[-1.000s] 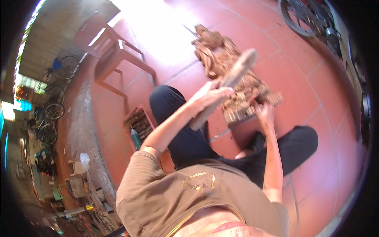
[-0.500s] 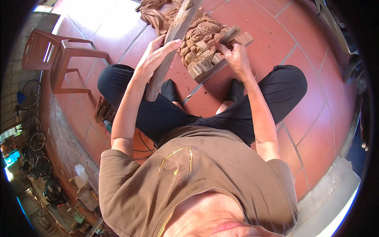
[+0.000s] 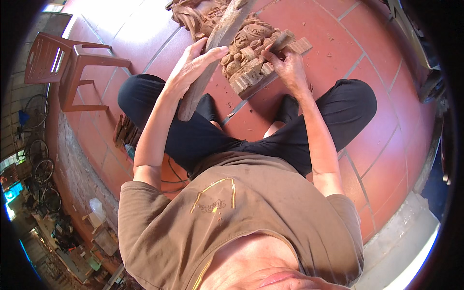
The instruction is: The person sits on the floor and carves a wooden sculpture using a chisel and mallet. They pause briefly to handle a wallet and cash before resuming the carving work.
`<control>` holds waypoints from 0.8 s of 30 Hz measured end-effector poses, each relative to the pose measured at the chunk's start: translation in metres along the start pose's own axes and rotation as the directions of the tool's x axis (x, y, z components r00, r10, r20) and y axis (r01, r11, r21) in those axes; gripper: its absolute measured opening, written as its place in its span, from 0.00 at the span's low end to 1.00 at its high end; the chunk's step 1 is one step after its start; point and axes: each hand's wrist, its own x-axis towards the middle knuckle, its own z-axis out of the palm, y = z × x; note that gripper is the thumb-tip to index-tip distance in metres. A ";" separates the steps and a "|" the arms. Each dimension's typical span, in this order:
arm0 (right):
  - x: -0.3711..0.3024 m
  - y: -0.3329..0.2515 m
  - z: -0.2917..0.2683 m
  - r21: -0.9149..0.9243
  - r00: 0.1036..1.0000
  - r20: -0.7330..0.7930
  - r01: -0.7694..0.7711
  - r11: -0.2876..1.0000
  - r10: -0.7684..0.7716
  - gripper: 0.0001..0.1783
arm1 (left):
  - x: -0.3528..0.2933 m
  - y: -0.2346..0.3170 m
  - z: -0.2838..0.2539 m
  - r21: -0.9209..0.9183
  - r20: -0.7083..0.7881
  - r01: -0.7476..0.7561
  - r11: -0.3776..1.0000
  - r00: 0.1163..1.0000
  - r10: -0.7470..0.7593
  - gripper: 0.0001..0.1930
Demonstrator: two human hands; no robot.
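A long, worn wooden bar [image 3: 212,55] slants from my left thigh up past the top edge. My left hand [image 3: 193,67] is closed around its middle, the thumb lying across the wood and the other fingers mostly behind it. Beyond lies a brown wood carving [image 3: 251,41] with deep rounded relief, folds and blocky ridged ends. At its right end my right hand [image 3: 291,69] is closed, thumb and fingers bent together against the carving. A short greyish wooden piece [image 3: 282,41] sticks out beside those fingertips; whether they grip it or the carving is hidden.
My crossed legs in black trousers [image 3: 333,113] frame the near side. Wood chips lie on the red tiled floor [image 3: 377,130]. A brown plastic chair [image 3: 72,67] stands at left. By my left thigh are wooden-handled pieces [image 3: 123,130] and a dark cable [image 3: 175,170].
The view has shifted slightly. Both hands keep nearly the same places, the left on the bar and the right at the carving's end.
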 end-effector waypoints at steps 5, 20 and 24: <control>0.002 0.000 0.002 -0.182 0.995 0.003 0.100 0.978 -0.101 0.17 | 0.005 0.007 -0.001 0.207 0.023 -0.199 0.958 0.980 0.198 0.30; 0.006 0.006 0.007 -0.033 0.997 0.018 0.078 0.996 -0.077 0.18 | 0.016 0.057 -0.007 0.714 0.318 -0.413 0.566 0.911 0.263 0.40; 0.009 0.008 0.008 -0.001 0.987 0.015 0.161 0.987 -0.161 0.19 | 0.015 0.091 -0.006 0.500 0.245 -0.552 0.667 0.829 0.502 0.35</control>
